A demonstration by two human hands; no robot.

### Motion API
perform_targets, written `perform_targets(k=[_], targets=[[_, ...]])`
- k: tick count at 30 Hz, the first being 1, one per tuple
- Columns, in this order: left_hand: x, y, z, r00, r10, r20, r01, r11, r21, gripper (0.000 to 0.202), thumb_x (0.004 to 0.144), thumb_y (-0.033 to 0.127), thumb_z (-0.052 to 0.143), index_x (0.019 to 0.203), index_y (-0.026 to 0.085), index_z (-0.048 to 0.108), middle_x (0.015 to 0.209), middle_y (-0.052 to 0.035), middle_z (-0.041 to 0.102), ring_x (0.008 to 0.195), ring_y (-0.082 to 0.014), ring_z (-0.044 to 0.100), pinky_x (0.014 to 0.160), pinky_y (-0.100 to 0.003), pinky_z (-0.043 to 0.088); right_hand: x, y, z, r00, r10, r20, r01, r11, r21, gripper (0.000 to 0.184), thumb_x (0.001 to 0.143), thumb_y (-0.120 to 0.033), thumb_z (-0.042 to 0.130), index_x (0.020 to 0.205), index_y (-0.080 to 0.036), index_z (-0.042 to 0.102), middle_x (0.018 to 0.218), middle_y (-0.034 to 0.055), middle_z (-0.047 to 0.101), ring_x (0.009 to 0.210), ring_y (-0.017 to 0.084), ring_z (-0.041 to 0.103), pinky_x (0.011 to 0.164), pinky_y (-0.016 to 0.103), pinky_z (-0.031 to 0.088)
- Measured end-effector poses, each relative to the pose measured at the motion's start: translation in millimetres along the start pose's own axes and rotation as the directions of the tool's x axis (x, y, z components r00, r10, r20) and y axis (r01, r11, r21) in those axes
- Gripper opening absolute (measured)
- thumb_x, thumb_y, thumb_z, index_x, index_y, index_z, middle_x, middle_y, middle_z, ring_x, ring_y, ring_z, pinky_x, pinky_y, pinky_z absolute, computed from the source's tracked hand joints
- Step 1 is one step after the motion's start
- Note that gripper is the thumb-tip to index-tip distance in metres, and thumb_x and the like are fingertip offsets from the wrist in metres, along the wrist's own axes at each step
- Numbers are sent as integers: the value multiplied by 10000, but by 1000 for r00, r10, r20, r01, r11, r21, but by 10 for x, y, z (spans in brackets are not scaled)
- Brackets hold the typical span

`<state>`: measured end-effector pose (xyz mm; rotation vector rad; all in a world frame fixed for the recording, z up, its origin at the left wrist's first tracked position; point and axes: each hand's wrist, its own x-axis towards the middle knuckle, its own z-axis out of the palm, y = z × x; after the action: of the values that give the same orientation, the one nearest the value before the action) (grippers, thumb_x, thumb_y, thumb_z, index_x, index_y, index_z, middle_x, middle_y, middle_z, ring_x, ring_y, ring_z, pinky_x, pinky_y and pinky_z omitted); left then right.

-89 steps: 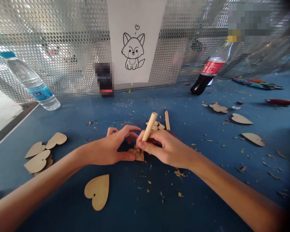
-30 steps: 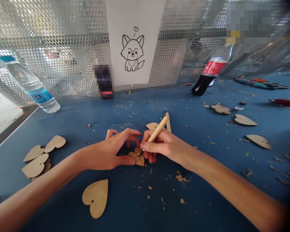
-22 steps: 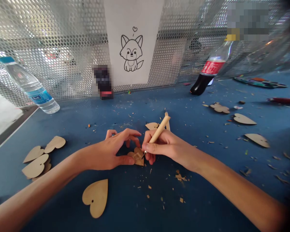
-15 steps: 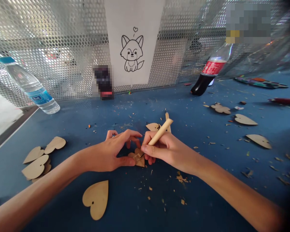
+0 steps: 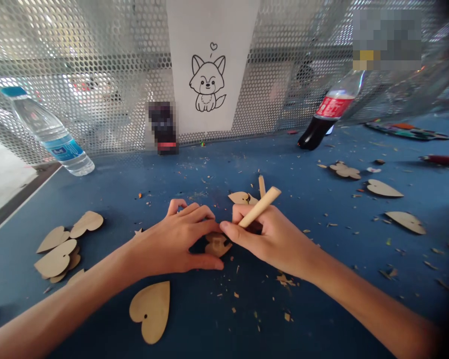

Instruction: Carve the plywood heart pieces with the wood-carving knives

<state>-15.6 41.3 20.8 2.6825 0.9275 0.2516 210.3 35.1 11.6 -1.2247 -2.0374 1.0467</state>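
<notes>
A small carved wooden heart piece (image 5: pixel 217 246) lies on the blue table (image 5: pixel 224 164). My left hand (image 5: pixel 175 239) grips it, thumb at its near edge and index finger over its top. My right hand (image 5: pixel 269 234) is closed on a carving tool with a light wooden handle (image 5: pixel 260 206), held like a pen. The handle slants up to the right, and the tool's tip is hidden between my fingers at the piece's right side.
A wooden heart blank (image 5: pixel 151 309) lies near me, several more (image 5: pixel 60 244) at the left, others (image 5: pixel 383 188) at the right. Wood chips litter the table. A water bottle (image 5: pixel 48 132), a cola bottle (image 5: pixel 327 114) and a fox drawing (image 5: pixel 208 82) stand against the perforated metal screen.
My left hand shifted from an open arch to fingers laid over the piece. The tool handle tilted lower and to the right. The piece has turned slightly.
</notes>
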Motion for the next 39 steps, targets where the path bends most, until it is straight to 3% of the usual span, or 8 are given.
perform_targets(k=[4,9,16,24,30,35,39], targets=[[16,13,72,999,-7,-52,9,999,40,513,848,640,668,1062,181,582,994,-28,605,975,-231,578,962,-426,241,-2,14,16,1000,7,4,-8,997,71,298,971,-410,557,754,-220,484,628,-49,422,547,107,391,510,269,310],[11,33,105,997,-34,-70,36,999,27,499,853,654,653,923,177,525,903,4,577,876,-204,571,910,-402,261,2,49,43,1000,23,-4,-22,992,122,318,959,-483,572,789,-224,496,686,-42,474,587,116,467,571,287,363],[15,34,121,997,-40,-72,42,999,22,516,855,678,630,886,183,488,893,2,570,844,-201,567,866,-393,284,10,60,67,999,-6,-50,9,998,59,367,952,-522,564,758,-224,475,716,-22,482,610,130,456,581,292,339],[18,27,133,997,-33,-67,34,999,23,490,859,647,648,881,184,486,885,2,562,859,-204,564,867,-397,292,-13,16,106,997,-5,-74,9,998,55,328,932,-456,605,736,-228,475,685,-19,483,586,132,407,554,290,322],[26,21,134,998,-44,-47,44,999,2,486,861,642,651,897,182,498,856,17,529,858,-204,557,876,-403,282,12,-2,98,999,36,14,-38,978,207,311,925,-434,627,767,-228,456,680,-39,505,573,117,477,553,274,368],[35,23,117,999,-29,-46,27,999,-25,470,861,624,664,949,190,503,902,7,561,884,-211,570,891,-401,285,103,8,27,986,46,159,-109,906,410,320,914,-422,661,784,-224,446,627,-52,548,540,110,540,516,255,384],[34,16,116,999,-32,-40,31,999,-28,477,857,632,662,953,188,516,905,1,577,898,-212,575,879,-392,290,137,18,-13,970,50,238,-158,873,462,331,877,-425,713,785,-209,479,655,-40,567,561,107,556,518,248,402]])
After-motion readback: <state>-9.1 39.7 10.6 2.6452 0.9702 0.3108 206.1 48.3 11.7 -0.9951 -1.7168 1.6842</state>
